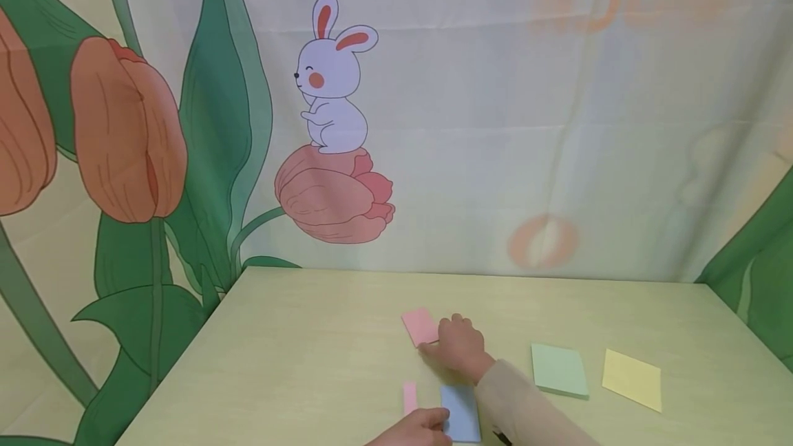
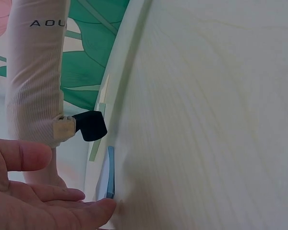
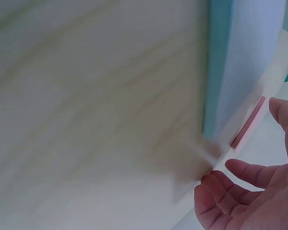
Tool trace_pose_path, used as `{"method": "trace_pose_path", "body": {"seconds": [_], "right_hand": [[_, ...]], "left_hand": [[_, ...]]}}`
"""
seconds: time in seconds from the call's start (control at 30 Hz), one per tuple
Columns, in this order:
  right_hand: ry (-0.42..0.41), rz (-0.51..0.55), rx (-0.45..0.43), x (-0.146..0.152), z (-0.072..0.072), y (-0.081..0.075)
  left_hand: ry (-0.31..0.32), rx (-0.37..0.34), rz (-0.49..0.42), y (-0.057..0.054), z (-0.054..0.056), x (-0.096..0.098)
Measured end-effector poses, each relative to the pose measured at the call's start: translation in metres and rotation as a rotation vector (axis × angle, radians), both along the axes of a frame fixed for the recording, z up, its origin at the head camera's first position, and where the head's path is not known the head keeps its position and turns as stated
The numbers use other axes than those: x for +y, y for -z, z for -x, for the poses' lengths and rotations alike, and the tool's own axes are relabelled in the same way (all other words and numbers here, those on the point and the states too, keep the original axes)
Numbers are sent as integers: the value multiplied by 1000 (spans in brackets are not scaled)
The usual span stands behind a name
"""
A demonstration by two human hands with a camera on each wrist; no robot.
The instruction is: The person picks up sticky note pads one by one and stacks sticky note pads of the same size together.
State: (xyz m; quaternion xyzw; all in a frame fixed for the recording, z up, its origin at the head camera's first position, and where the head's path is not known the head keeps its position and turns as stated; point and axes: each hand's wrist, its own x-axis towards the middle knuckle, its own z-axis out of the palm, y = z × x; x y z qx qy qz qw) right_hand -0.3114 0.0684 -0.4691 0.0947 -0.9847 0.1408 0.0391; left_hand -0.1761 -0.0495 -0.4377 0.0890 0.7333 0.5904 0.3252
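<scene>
From left to right, we observed a printed fabric backdrop of tulips and a white rabbit [image 1: 471, 102], standing beyond the fingers of both hands, and a pale wood-grained tabletop [image 1: 297, 336] beneath them. We noted a narrow pink paper strip [image 1: 409, 396] just ahead of the left hand's knuckles, its near end hidden by that hand. We found the square pink paper pad [image 1: 418, 326] farther forward, turned at an angle, directly left of the right fingers, with the right thumb at its near corner. The left hand [image 1: 423, 429] had its thumb apart and its fingers loosely extended; we saw it grip nothing, its foremost fingertips at the left edge of the rectangular light-blue paper pad [image 1: 461, 418]. This pad lay to the right of those fingertips and nearer than the right fingers. The right hand [image 1: 460, 346] reached forward over the table, fingers softly bent, thumb and index finger parted beside the pink pad; we could not tell whether they touched it. We traced its arm in a light ribbed sleeve [image 2: 36, 72], with a black block [image 2: 91, 126] at the wrist. Well to the right of all fingers we recorded the square pale-green paper pad [image 1: 559, 370] and, farthest out, the yellow paper square [image 1: 633, 380].
</scene>
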Motion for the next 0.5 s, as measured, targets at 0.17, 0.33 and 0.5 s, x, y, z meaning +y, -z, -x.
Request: {"method": "trace_pose_path", "body": {"seconds": [0.17, 0.33, 0.5], "right_hand": [[24, -10, -10, -6, 1, 0], [51, -32, -17, -12, -1, -1], [67, -57, -14, -15, -2, -2]], "left_hand": [[1, -7, -8, -1, 0, 0], [10, -16, -41, -1, -1, 0], [11, -3, -55, -1, -2, -1]]}}
